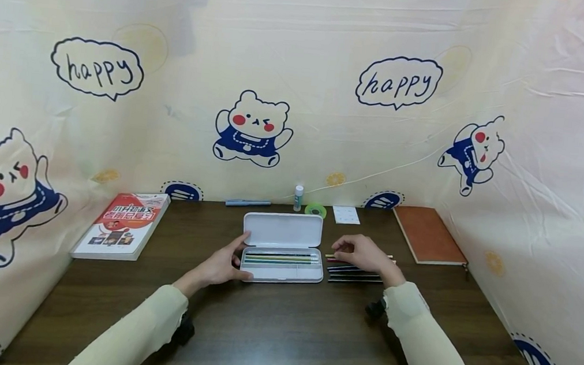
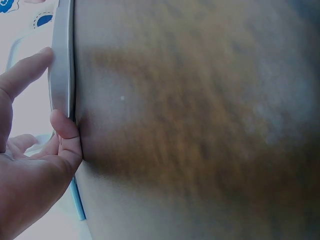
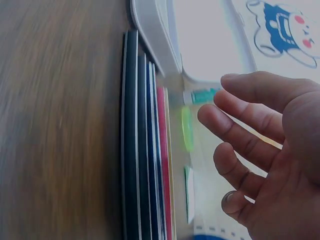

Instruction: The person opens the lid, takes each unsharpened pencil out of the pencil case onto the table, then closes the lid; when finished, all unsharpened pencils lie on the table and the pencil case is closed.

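An open white pencil case (image 1: 268,273) lies on the table with its lid (image 1: 282,230) tilted back. Several pencils (image 1: 280,260) lie inside along the back of its tray. My left hand (image 1: 219,266) holds the case's left end, thumb at the front corner and fingers by the hinge side. To the right of the case, several dark pencils (image 1: 353,280) lie in a row, with a red pencil (image 3: 164,140) and a yellowish one at the back. Just over them hovers my right hand (image 1: 364,254), its fingers loosely bent and nothing between them.
At the back stand a glue stick (image 1: 298,198), a green tape roll (image 1: 315,209), a white card (image 1: 346,215) and a blue pen (image 1: 248,203). A book (image 1: 124,223) lies on the left, a brown notebook (image 1: 429,236) on the right. Printed cloth walls enclose the table.
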`<state>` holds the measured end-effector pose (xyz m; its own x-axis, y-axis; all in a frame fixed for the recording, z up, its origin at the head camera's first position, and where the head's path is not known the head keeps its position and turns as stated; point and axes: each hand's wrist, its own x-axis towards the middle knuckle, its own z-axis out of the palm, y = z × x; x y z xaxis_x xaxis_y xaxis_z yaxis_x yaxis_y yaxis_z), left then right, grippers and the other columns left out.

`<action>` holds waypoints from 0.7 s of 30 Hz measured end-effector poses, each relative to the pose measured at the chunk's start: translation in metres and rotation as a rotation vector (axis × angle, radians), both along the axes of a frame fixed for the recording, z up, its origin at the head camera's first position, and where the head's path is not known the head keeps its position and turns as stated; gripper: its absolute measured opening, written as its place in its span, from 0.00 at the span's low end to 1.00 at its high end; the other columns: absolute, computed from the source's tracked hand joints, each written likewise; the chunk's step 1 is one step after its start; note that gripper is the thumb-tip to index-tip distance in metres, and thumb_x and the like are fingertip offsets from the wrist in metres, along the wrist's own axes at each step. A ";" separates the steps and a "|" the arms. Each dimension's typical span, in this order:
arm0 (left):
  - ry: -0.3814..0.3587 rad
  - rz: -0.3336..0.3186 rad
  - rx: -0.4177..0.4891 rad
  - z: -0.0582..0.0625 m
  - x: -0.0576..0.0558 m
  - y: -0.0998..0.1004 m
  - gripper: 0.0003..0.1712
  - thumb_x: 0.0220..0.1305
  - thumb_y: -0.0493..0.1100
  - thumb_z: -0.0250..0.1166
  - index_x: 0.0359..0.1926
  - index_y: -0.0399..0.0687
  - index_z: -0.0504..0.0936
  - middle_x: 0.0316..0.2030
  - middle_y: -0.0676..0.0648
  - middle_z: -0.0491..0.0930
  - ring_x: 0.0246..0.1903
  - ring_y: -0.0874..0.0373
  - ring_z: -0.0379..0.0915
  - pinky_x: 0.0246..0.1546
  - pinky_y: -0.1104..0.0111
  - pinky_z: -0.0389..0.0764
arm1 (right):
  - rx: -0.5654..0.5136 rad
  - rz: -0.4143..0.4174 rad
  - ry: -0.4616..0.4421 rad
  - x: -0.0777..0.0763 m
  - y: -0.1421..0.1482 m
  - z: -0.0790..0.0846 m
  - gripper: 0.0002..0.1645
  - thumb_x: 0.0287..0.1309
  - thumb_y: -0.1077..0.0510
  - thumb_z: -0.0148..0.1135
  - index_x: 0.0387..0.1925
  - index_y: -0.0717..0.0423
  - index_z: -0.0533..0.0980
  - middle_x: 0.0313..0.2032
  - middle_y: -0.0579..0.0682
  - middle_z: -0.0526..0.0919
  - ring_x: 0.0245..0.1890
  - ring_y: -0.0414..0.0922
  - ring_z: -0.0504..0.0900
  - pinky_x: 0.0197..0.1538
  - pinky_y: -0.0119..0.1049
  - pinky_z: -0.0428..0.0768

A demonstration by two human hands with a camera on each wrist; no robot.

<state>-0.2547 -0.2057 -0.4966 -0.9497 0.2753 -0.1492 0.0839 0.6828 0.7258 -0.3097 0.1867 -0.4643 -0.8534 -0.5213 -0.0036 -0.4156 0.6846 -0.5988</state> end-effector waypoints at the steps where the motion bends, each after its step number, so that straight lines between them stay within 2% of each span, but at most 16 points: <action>1: 0.002 -0.002 -0.001 0.000 0.000 0.000 0.64 0.53 0.51 0.78 0.80 0.59 0.44 0.68 0.41 0.68 0.44 0.55 0.69 0.47 0.63 0.70 | 0.001 0.006 0.005 -0.001 -0.004 0.000 0.12 0.64 0.55 0.66 0.47 0.54 0.84 0.38 0.44 0.86 0.37 0.40 0.78 0.45 0.38 0.78; 14: 0.013 -0.007 0.006 -0.001 -0.002 0.000 0.64 0.53 0.50 0.78 0.80 0.59 0.44 0.67 0.41 0.69 0.43 0.55 0.69 0.46 0.64 0.70 | 0.031 0.087 0.011 -0.001 -0.043 -0.010 0.10 0.63 0.57 0.66 0.45 0.54 0.84 0.39 0.45 0.87 0.35 0.38 0.78 0.42 0.34 0.78; 21: 0.010 -0.002 0.007 -0.002 -0.002 0.000 0.64 0.53 0.51 0.78 0.80 0.60 0.44 0.67 0.41 0.69 0.43 0.55 0.69 0.45 0.65 0.70 | 0.086 0.135 0.026 -0.001 -0.052 -0.013 0.06 0.63 0.57 0.66 0.41 0.48 0.84 0.35 0.41 0.85 0.34 0.38 0.76 0.43 0.34 0.77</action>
<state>-0.2567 -0.2055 -0.4989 -0.9506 0.2780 -0.1381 0.0920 0.6774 0.7299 -0.3111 0.1342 -0.4774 -0.7762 -0.6297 -0.0317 -0.5218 0.6697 -0.5284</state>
